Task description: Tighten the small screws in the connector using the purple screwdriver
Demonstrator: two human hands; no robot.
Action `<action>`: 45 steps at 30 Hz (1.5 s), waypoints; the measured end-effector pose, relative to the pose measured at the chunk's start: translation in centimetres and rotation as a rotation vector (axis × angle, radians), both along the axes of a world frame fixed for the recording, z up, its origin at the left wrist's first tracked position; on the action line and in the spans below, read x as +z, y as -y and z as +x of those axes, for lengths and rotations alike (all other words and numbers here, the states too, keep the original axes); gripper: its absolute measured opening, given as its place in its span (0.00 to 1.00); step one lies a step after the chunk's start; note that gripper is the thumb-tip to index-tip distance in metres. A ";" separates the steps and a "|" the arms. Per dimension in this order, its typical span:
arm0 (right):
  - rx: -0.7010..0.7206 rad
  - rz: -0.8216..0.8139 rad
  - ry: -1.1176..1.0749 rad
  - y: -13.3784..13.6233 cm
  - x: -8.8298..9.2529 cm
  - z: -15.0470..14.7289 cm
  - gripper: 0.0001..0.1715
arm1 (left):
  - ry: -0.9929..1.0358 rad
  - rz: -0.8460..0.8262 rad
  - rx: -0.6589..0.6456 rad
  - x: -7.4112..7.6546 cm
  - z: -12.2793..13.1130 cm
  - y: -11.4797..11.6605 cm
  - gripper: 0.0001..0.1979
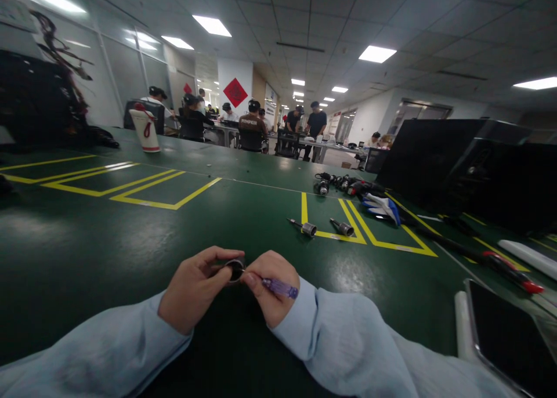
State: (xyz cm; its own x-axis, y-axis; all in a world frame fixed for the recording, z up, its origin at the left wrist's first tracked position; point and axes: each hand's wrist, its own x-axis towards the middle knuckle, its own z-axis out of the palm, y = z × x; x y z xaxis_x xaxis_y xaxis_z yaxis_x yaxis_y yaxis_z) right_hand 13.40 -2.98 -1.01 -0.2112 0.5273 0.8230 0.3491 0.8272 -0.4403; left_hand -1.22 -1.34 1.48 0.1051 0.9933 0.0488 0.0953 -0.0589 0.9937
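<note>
Between the fingers and thumb of my left hand (198, 282) is a round, hollow metal hole saw (237, 264), its open side turned partly toward me. My right hand (270, 279) is closed around a screwdriver with a clear purple handle (281, 288). Its thin shaft points left at the hole saw's rim; the tip is too small to make out. Beyond my hands, two more hole saws lie on their sides on the green table, a left one (308, 229) and a right one (346, 228), each with a shank pointing away to the left.
Yellow tape outlines (143, 203) mark the green table (243, 206). A blue-and-white glove (383, 207) and black tools (343, 183) lie to the right. A phone (507, 328) rests near the right edge. A paper cup (145, 130) stands far left. Several people sit or stand beyond.
</note>
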 end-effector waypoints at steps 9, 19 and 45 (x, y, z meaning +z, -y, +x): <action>-0.013 0.080 0.102 -0.1 -1.3 0.1 0.12 | -0.037 0.043 0.023 -0.3 0.1 0.1 0.15; 0.008 0.037 0.040 0.2 -0.7 0.3 0.15 | 0.026 -0.001 0.017 -0.8 0.2 0.4 0.14; -0.077 0.297 0.385 -0.7 -2.3 0.2 0.11 | -0.045 0.166 0.027 -1.3 0.4 0.5 0.14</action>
